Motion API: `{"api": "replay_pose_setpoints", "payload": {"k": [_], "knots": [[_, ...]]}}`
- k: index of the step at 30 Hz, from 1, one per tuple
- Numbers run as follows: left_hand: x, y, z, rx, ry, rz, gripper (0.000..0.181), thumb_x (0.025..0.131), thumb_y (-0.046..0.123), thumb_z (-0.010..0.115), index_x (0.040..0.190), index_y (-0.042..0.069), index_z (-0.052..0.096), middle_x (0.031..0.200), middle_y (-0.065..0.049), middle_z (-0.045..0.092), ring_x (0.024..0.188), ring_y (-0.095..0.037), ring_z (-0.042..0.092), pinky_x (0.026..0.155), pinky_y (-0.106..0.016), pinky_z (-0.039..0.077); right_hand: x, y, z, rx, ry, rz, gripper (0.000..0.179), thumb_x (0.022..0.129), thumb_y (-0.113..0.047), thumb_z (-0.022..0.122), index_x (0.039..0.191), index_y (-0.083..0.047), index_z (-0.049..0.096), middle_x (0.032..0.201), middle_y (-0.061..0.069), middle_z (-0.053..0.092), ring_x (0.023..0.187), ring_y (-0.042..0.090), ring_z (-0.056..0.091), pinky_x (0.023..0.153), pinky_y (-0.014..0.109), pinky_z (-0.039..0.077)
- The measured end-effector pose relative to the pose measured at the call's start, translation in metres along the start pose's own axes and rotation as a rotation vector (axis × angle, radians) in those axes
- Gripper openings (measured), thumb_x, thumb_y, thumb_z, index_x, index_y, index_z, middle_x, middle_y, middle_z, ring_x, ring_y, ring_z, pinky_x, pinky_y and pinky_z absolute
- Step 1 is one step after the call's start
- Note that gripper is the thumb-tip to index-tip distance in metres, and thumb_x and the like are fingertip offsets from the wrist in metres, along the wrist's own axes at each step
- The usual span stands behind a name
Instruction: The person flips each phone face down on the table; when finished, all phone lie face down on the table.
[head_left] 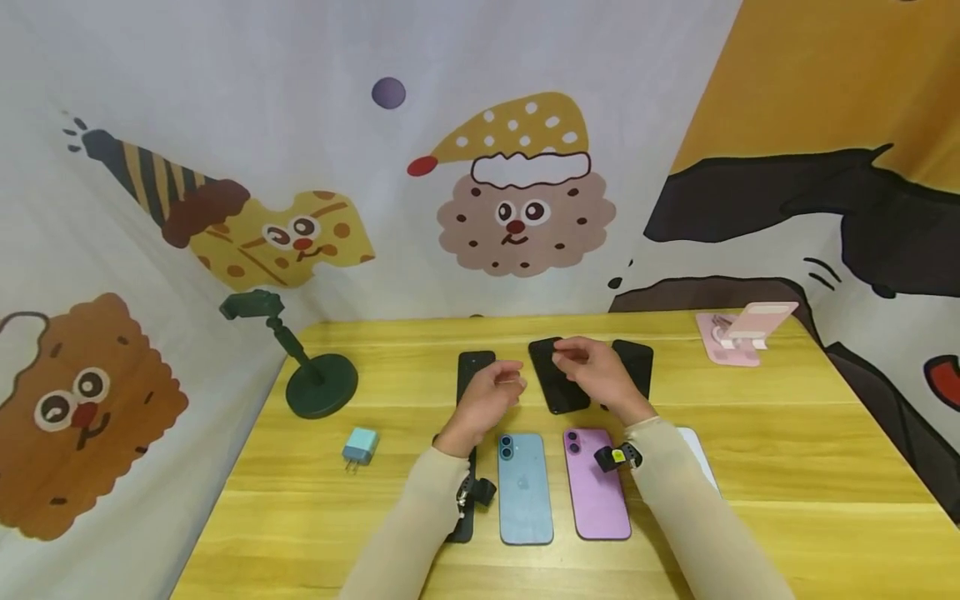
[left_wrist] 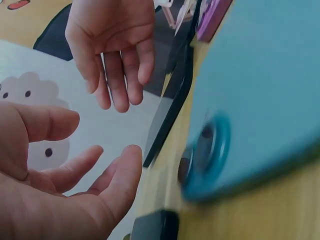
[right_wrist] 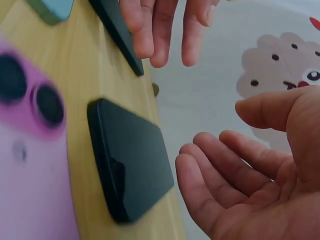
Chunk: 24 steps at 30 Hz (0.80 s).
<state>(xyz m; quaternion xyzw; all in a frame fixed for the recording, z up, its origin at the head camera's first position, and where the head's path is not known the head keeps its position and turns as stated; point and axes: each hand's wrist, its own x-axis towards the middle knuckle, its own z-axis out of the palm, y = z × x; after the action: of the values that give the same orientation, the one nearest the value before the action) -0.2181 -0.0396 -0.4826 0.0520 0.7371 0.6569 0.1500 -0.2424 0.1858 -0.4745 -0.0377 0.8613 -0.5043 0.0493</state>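
Note:
My left hand (head_left: 487, 400) hovers over the table's middle with loosely bent fingers and nothing between them. A black phone (head_left: 476, 364) lies partly behind it. My right hand (head_left: 596, 375) is also empty, its thumb apart from its fingers in the right wrist view, above a black phone (head_left: 558, 392) at the back middle. Another black phone (head_left: 637, 360) lies just right of that hand. Nearer me are a light blue phone (head_left: 525, 500), camera side up, and a purple phone (head_left: 596, 504) beside it. The left forearm partly covers one more black phone (head_left: 463, 529).
A white phone (head_left: 699, 454) shows partly past the right sleeve. At the left stand a dark green phone stand (head_left: 321, 385) and a light blue charger plug (head_left: 361, 447). A pink phone stand (head_left: 738, 337) is at the back right. A printed cloth (head_left: 315, 67) hangs behind the table.

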Motion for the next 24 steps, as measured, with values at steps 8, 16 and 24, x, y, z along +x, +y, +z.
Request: {"api": "replay_pose_setpoints", "payload": {"k": [8, 16, 24], "knots": [[0.006, -0.002, 0.022, -0.037, -0.029, -0.043, 0.052, 0.104, 0.016, 0.064, 0.152, 0.000, 0.052, 0.148, -0.023, 0.056, 0.122, -0.028, 0.066, 0.104, -0.044, 0.058, -0.003, 0.019, -0.014, -0.077, 0.051, -0.026, 0.041, 0.106, -0.026, 0.066, 0.141, -0.005, 0.066, 0.135, 0.018, 0.070, 0.124, 0.037, 0.067, 0.103, 0.054, 0.056], [0.009, -0.004, 0.033, -0.133, -0.085, -0.118, 0.061, 0.106, 0.019, 0.065, 0.159, 0.003, 0.042, 0.155, -0.026, 0.048, 0.136, -0.035, 0.059, 0.112, -0.051, 0.053, -0.008, 0.024, -0.020, -0.052, 0.001, 0.018, 0.047, 0.107, -0.027, 0.064, 0.145, 0.000, 0.060, 0.136, 0.023, 0.068, 0.108, 0.034, 0.071, 0.082, 0.033, 0.059], [0.012, -0.007, 0.036, -0.173, -0.023, -0.132, 0.063, 0.104, 0.014, 0.066, 0.159, 0.001, 0.040, 0.150, -0.027, 0.053, 0.132, -0.036, 0.062, 0.108, -0.050, 0.055, -0.007, 0.024, -0.016, -0.036, -0.030, 0.077, 0.052, 0.107, -0.030, 0.063, 0.149, 0.000, 0.056, 0.139, 0.026, 0.065, 0.102, 0.032, 0.072, 0.080, 0.033, 0.060]]}}
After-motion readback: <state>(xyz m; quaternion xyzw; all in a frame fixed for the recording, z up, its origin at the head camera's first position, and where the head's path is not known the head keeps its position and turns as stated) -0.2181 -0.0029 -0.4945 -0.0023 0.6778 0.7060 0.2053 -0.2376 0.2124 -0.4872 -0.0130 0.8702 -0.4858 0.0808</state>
